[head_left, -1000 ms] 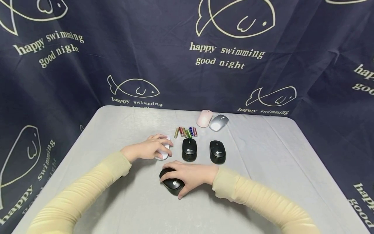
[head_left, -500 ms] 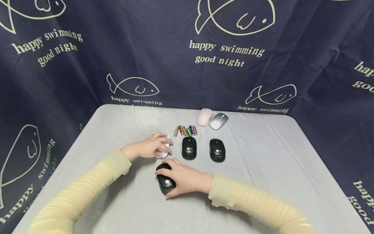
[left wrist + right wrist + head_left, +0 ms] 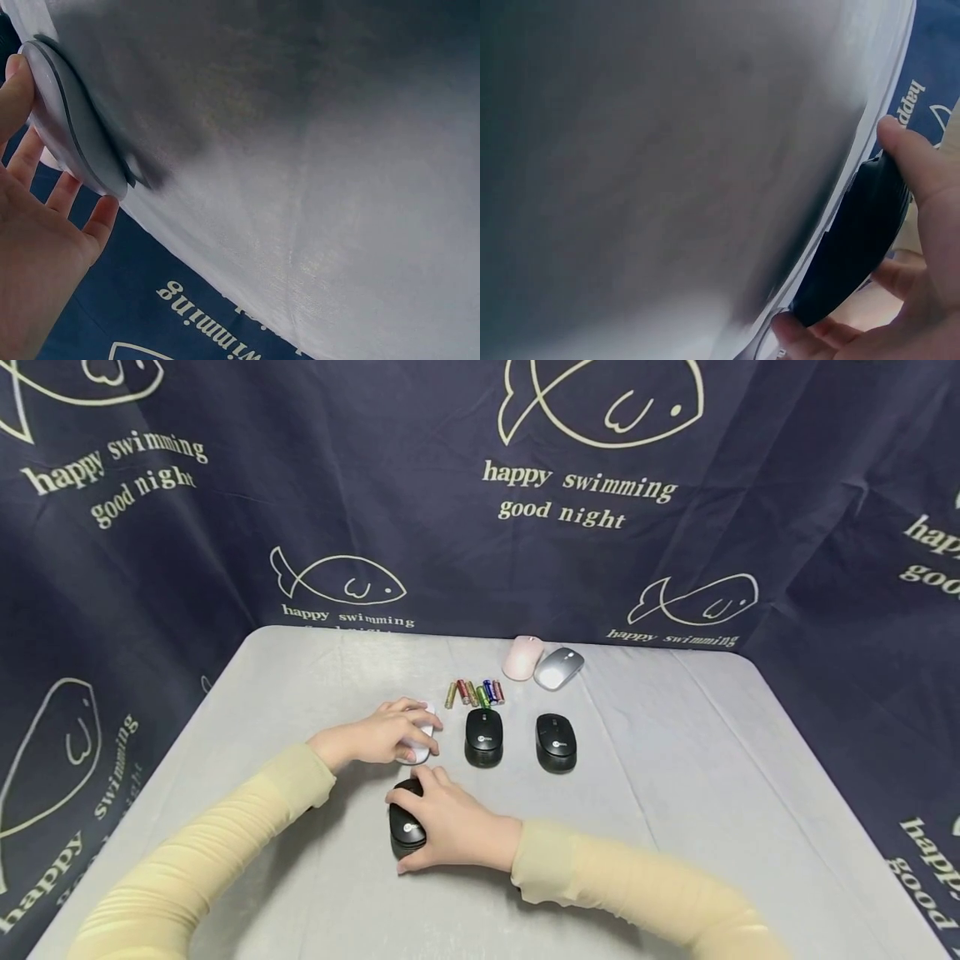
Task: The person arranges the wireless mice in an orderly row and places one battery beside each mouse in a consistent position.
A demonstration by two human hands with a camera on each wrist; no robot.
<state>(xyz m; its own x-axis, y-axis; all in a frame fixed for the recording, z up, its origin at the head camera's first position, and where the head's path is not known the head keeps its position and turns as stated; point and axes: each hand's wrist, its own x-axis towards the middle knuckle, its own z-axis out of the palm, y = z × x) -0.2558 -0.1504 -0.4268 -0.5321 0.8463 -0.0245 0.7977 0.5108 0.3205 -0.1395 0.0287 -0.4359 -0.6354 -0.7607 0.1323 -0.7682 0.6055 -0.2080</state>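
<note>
A white computer mouse (image 3: pixel 425 732) lies on the table under my left hand (image 3: pixel 384 732), which grips it from above with thumb and fingers. In the left wrist view the same white mouse (image 3: pixel 67 120) sits between the thumb and the fingertips. Closer to me, my right hand (image 3: pixel 455 825) holds a black mouse (image 3: pixel 406 828) across its width, thumb on the near end and fingers at the far end. The right wrist view has this black mouse (image 3: pixel 855 236) in the grip, low over the tabletop or on it; which one I cannot tell.
Two more black mice, one in the middle (image 3: pixel 483 739) and one farther right (image 3: pixel 557 743), stand on the table. Behind them lie several batteries (image 3: pixel 476 693) in a row, a pink mouse (image 3: pixel 522 658) and a grey mouse (image 3: pixel 559 669). A dark blue curtain (image 3: pixel 450 510) borders the table.
My right hand has moved left with the black mouse, which has turned to point more nearly straight away from me. The left hand and the white mouse stay in place.
</note>
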